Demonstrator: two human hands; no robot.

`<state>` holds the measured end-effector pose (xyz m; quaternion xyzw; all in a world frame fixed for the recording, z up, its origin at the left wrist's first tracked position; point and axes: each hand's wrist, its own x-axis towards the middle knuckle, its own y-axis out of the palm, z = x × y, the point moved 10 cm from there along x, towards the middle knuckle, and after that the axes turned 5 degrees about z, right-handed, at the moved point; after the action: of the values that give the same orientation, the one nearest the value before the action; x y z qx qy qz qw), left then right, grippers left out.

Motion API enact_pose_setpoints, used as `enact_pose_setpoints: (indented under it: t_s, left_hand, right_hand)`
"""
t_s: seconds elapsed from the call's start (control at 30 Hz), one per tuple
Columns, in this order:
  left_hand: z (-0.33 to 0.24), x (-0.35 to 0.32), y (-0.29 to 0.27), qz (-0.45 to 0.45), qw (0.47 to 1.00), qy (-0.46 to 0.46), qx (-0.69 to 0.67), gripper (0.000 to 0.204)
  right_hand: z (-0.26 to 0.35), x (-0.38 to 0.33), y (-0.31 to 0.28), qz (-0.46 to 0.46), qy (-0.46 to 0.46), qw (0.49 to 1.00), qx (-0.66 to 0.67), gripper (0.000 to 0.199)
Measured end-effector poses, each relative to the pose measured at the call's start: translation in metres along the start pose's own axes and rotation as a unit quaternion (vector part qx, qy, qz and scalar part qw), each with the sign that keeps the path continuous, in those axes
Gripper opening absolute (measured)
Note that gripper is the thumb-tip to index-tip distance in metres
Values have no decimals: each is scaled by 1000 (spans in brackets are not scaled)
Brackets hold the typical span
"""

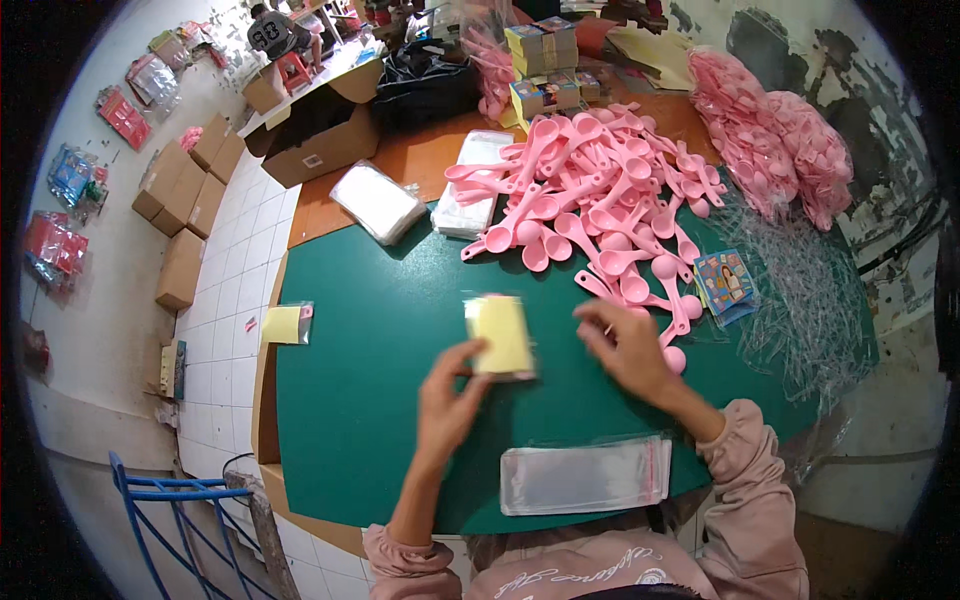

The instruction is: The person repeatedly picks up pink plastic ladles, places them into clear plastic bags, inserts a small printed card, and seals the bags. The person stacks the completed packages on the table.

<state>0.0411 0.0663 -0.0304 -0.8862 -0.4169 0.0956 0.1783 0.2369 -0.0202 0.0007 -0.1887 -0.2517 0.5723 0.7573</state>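
Over the middle of the green table top, my left hand (450, 400) grips a small clear packet (503, 337) by its left edge, between thumb and fingers. A pale yellow card fills most of the packet's visible face; what lies behind it is hidden. My right hand (632, 352) is to the right of the packet, apart from it, with fingers half bent and spread and nothing seen in them. Just beyond and beside that hand spreads a large heap of pink plastic measuring spoons (600, 190). A stack of printed cards (725, 282) lies right of the heap.
Clear plastic sleeves (585, 477) lie at the near edge. A finished-looking yellow packet (288, 324) rests on the left edge. White stacks (378, 202), an open carton (320, 135) and bagged spoons (765, 135) stand farther back. Loose clear plastic scraps (805, 300) cover the right side.
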Motion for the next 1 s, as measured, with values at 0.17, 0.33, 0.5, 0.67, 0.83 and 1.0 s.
enact_pose_setpoints:
  t_s: [0.17, 0.33, 0.5, 0.67, 0.83, 1.0]
  left_hand:
    - [51, -21, -163, -232, 960, -31, 155, 41]
    - [0, -48, -193, -386, 771, -2, 506, 30]
    - [-98, -22, 29, 105, 957, 183, 198, 16]
    - [-91, -49, 144, 310, 902, 170, 249, 32]
    - [-78, -41, 149, 332, 930, 141, 75, 29]
    - [-81, -38, 140, 316, 932, 153, 93, 21]
  right_hand:
    - [-33, 32, -82, -104, -53, 964, -238, 22]
    - [-46, 46, -70, -58, -94, 963, -244, 22]
    - [-28, 38, -76, -45, -152, 944, -289, 18]
    - [13, 21, -90, -66, -104, 988, -97, 26]
    - [40, -8, -90, -81, -99, 984, -123, 27]
    - [36, -43, -101, -95, -33, 995, -26, 29]
